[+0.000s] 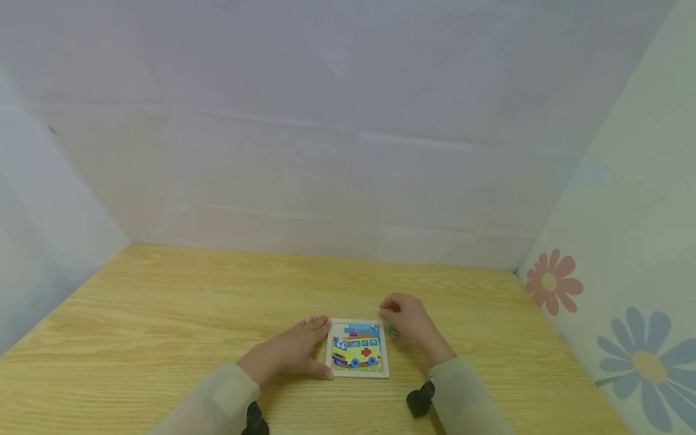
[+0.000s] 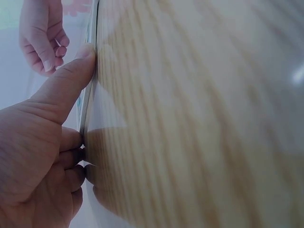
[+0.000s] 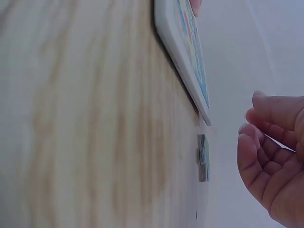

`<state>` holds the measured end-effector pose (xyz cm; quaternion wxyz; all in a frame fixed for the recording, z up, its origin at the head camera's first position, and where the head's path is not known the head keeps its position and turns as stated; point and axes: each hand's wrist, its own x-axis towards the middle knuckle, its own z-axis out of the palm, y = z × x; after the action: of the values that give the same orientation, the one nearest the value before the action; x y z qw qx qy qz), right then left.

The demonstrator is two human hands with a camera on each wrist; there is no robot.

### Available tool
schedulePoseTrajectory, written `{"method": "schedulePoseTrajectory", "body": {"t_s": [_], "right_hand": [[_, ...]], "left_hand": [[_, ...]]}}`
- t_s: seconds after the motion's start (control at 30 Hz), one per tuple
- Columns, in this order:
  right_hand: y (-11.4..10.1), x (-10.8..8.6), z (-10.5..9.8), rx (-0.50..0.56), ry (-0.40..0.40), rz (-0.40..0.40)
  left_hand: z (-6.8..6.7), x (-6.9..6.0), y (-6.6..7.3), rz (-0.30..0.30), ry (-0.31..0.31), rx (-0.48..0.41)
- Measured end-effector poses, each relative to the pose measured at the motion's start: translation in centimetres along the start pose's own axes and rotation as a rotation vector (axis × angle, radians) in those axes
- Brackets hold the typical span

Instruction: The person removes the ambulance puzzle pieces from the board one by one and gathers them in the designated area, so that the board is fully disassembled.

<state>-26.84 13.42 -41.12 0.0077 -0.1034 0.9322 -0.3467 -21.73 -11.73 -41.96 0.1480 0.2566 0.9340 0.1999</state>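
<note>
Puzzle tray: one square, pale-rimmed jigsaw tray (image 1: 361,374), flat on the near middle of the wood-grain tabletop (image 1: 217,296), between the two hands.
Tray picture: a yellow ambulance (image 1: 356,351) with blue wheels and a red cross; a pale patch shows at the far left corner.
Left hand: one, bare (image 1: 293,349), at the tray's left side — grip wide, thumb spread from the fingers, thumb tip on the near left corner, fingertips at the left edge farther up.
Right hand: one, bare (image 1: 409,317), raised beyond the tray's far right corner; grip narrow, fingers loosely curled toward the thumb — holding nothing that I can see.
Loose pieces: a small stack of jigsaw pieces (image 3: 204,159), just right of the tray, below the right hand and apart from it.
Sleeves: two, pale (image 1: 212,402), with black wrist devices (image 1: 420,400).
Right wall: pale, printed with a pink flower (image 1: 549,282) and a blue flower (image 1: 649,365).
</note>
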Motion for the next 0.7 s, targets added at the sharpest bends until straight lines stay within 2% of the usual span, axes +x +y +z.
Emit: {"method": "schedulePoseTrajectory", "body": {"t_s": [0.27,0.5,0.7], "right_hand": [[-1.0,-0.1,0.5,0.050,-0.106,-0.021],[-1.2,0.2,1.1,0.057,-0.191,-0.108],[-1.5,0.3,1.7,0.049,-0.241,-0.137]], "left_hand": [[0.1,0.2,-0.3,0.007,0.001,0.010],[0.1,0.2,-0.4,0.013,0.006,-0.006],[0.0,0.1,-0.4,0.012,0.007,-0.006]]}}
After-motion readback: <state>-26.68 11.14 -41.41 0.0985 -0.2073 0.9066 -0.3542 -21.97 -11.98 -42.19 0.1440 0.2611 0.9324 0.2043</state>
